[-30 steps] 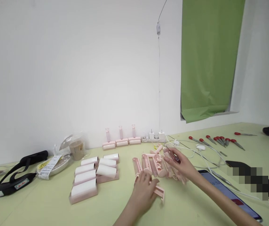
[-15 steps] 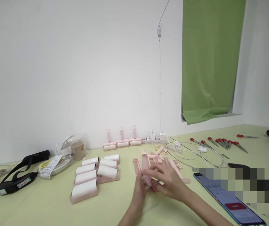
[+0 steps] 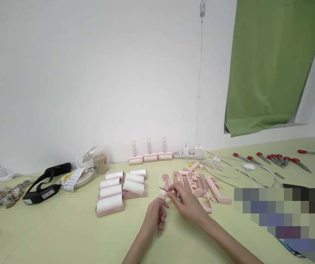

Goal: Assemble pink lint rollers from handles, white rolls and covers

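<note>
My left hand (image 3: pixel 157 214) is closed around a translucent pink plastic handle piece (image 3: pixel 162 195), held upright above the table. Just right of it, my right hand (image 3: pixel 186 201) pinches a thin metal pointed tool (image 3: pixel 163 189); its tip points left, across the top of the handle piece. Fingers hide the tool's other end, so its exact kind does not show. Behind and beside my right hand lies a pile of loose pink plastic lint roller parts (image 3: pixel 215 190). White sticky rolls (image 3: pixel 110 202) in pink covers lie to the left of my hands.
Three small pink lint rollers (image 3: pixel 149 157) stand against the wall beside a power strip (image 3: pixel 187 156) with white cables. Several red-handled tools (image 3: pixel 280 159) lie at the back right. Leftward are a black strap (image 3: pixel 43 192), a wrapped plate (image 3: pixel 84 179) and a cup (image 3: pixel 100 164).
My left hand has drawn down and left, away from the pile, with the handle piece now visible in it. The metal tool has risen to the piece's top. The view has shifted left.
</note>
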The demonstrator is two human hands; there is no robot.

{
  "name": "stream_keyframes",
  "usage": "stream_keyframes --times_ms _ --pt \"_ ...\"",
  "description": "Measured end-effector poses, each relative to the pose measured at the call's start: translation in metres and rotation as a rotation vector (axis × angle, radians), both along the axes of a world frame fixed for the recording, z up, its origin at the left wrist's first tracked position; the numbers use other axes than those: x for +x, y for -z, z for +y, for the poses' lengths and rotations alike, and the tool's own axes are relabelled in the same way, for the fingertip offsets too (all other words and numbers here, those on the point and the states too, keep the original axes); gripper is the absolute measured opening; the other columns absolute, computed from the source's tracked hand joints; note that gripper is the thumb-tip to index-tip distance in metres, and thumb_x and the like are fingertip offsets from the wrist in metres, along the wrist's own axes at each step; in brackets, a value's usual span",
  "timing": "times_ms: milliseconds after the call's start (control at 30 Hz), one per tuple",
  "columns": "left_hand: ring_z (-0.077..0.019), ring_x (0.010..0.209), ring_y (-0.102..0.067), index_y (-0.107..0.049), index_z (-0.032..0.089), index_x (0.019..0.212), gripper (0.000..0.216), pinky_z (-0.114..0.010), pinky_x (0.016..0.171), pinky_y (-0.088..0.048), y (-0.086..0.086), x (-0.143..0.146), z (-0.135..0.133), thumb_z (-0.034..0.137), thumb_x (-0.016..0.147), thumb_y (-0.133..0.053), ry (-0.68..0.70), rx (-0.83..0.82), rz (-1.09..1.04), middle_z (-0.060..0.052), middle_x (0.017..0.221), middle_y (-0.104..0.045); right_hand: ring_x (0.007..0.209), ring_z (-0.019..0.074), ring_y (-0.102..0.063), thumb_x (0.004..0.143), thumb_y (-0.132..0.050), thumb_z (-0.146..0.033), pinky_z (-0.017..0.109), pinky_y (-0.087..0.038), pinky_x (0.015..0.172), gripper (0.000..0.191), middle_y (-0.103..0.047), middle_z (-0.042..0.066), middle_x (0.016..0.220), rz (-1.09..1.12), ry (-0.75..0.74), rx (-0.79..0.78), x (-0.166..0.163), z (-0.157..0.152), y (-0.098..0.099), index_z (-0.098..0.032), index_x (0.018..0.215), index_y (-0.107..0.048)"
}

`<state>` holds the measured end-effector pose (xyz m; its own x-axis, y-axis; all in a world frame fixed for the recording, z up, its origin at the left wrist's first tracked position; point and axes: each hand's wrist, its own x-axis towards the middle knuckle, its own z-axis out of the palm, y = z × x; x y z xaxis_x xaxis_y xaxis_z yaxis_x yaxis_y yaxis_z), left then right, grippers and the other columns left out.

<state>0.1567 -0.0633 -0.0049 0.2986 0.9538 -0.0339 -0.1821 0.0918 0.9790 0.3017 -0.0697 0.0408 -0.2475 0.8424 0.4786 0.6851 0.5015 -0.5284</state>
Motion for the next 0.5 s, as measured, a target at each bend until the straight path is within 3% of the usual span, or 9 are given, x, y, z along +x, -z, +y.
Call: stream_keyframes --times_ms 200,333,400,500 --pt "-0.0059 0.025 -0.023 -0.043 0.020 0.071 0.031 -0.016 0.027 -0.016 -0.003 0.002 -0.006 0.044 0.073 -0.024 -0.047 0.041 0.140 0.010 0.039 -0.033 0.069 0.0149 -0.053 0.084 -0.031 -0.033 0.026 -0.039 0.057 0.022 -0.053 0.002 0.082 0.016 0.045 -0.014 0.005 -0.002 -0.001 -0.022 0.080 -0.049" --pt "-0.0069 0.041 -0.029 -0.047 0.018 0.069 0.027 -0.018 0.041 -0.023 -0.008 -0.001 -0.019 0.041 0.077 -0.034 -0.036 0.330 0.531 0.008 0.047 -0.034 0.069 0.0147 -0.053 0.080 -0.039 -0.036 0.024 -0.038 0.057 0.028 -0.057 0.002 0.086 -0.041 -0.039 0.055 0.005 -0.006 -0.001 -0.024 0.104 -0.047" --pt "-0.0078 0.047 -0.031 -0.047 0.018 0.067 0.024 -0.020 0.045 -0.022 -0.012 -0.003 -0.024 0.040 0.074 -0.041 -0.016 0.445 0.721 0.007 0.050 -0.035 0.062 0.0141 -0.052 0.080 -0.039 -0.039 0.023 -0.034 0.053 0.026 -0.059 0.001 0.074 -0.133 -0.081 0.107 0.004 -0.008 0.001 -0.022 0.090 -0.057" --pt "-0.0081 0.046 -0.030 -0.047 0.018 0.064 0.027 -0.021 0.044 -0.019 -0.018 -0.006 -0.027 0.044 0.069 -0.049 0.047 0.508 0.919 0.007 0.050 -0.034 0.048 0.0111 -0.048 0.085 -0.032 -0.040 0.022 -0.027 0.047 0.043 -0.055 0.001 0.051 -0.240 -0.151 0.120 0.003 -0.008 0.004 -0.018 0.058 -0.058"
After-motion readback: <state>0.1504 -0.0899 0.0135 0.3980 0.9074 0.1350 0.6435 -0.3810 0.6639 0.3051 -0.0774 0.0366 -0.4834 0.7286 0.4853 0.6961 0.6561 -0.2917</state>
